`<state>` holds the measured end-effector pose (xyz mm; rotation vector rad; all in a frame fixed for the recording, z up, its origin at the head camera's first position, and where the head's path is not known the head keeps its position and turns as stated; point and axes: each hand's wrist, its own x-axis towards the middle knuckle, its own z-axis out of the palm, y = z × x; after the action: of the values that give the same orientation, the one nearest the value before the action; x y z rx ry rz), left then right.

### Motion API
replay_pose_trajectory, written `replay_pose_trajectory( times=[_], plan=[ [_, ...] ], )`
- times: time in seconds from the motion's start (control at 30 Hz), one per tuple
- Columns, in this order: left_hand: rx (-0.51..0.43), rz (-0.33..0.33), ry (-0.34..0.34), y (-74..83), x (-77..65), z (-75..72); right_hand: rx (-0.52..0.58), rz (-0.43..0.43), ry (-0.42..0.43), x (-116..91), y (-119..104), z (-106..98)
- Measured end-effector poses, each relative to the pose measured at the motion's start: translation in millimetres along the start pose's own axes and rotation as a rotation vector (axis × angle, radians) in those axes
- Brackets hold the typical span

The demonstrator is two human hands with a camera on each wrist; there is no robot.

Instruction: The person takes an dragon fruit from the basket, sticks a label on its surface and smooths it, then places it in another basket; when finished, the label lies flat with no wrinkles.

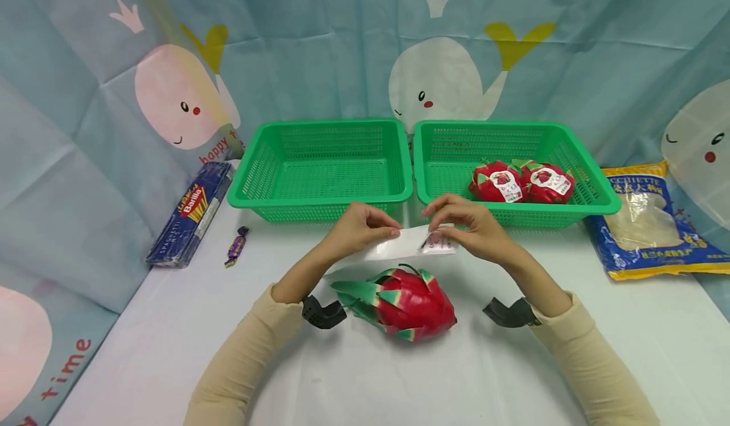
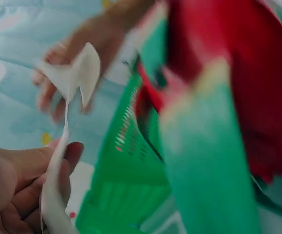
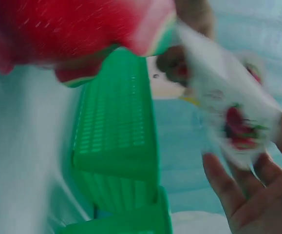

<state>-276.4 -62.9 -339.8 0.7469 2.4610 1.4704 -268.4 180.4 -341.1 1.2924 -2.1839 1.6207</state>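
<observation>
A white strip of stickers (image 1: pixel 407 243) with printed dragon fruit labels is stretched between the two hands. My left hand (image 1: pixel 365 229) pinches its left part between thumb and fingers, also seen in the left wrist view, where the strip (image 2: pixel 58 190) bends upward from the hand. At the other end, my right hand (image 1: pixel 470 226) pinches a sticker (image 3: pixel 240 129), which is partly lifted in the left wrist view. Just below the strip, a red dragon fruit (image 1: pixel 416 302) with green-tipped scales lies on its side on the white table, touched by neither hand.
Two green baskets (image 1: pixel 319 207) stand side by side at the back; the right one contains two labelled dragon fruits (image 1: pixel 496 185). A spaghetti box (image 1: pixel 191 217) and a purple-wrapped candy (image 1: pixel 236 246) lie at left. A pasta bag (image 1: pixel 656 223) lies at right.
</observation>
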Motion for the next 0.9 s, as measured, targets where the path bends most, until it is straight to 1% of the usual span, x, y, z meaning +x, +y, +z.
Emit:
replay_pose_trajectory(
  times=[0.07, 0.13, 0.17, 0.2, 0.27, 0.33, 0.37, 0.4, 0.47, 0.57, 0.63, 0.7, 0.77, 0.83, 0.9],
  plan=[
    [0.087, 0.018, 0.004, -4.1, 3.0, 2.4, 0.086, 0.055, 0.065, -2, -5, -6],
    [0.182, 0.038, -0.006, -8.1, 6.5, 6.1, 0.152, 0.147, 0.108, -2, -12, -13],
    [0.220, 0.049, -0.016, -9.6, 8.1, 8.0, 0.167, 0.196, 0.115, -2, -15, -16],
    [0.256, 0.060, -0.029, -11.1, 9.7, 10.0, 0.166, 0.242, 0.109, -2, -18, -19],
    [0.316, 0.086, -0.062, -13.0, 12.5, 12.9, 0.117, 0.351, 0.074, -1, -24, -23],
    [0.336, 0.100, -0.080, -13.4, 13.7, 14.7, 0.056, 0.433, 0.026, 0, -27, -25],
    [0.339, 0.110, -0.075, -12.4, 13.8, 15.4, 0.030, 0.465, 0.005, 0, -28, -25],
    [0.317, 0.118, -0.065, -10.4, 13.4, 16.1, 0.004, 0.495, -0.012, 1, -28, -25],
    [0.215, 0.121, -0.027, -3.0, 9.3, 17.1, -0.051, 0.539, -0.049, 2, -29, -23],
    [0.063, 0.139, 0.041, 15.6, 2.4, 18.4, -0.129, 0.554, -0.090, 5, -30, -18],
    [-0.002, 0.142, 0.057, 30.1, -2.0, 19.0, -0.143, 0.538, -0.114, 7, -33, -14],
    [0.004, 0.141, 0.060, 42.4, -6.1, 19.6, -0.137, 0.519, -0.133, 8, -38, -11],
    [0.027, 0.136, 0.068, 51.3, -10.0, 19.8, -0.113, 0.511, -0.127, 9, -43, -8],
    [0.052, 0.135, 0.100, 57.1, -14.1, 19.5, -0.113, 0.509, -0.100, 7, -48, -5],
    [0.066, 0.127, 0.150, 59.5, -18.8, 19.2, -0.129, 0.522, -0.066, 4, -52, -2]
  ],
)
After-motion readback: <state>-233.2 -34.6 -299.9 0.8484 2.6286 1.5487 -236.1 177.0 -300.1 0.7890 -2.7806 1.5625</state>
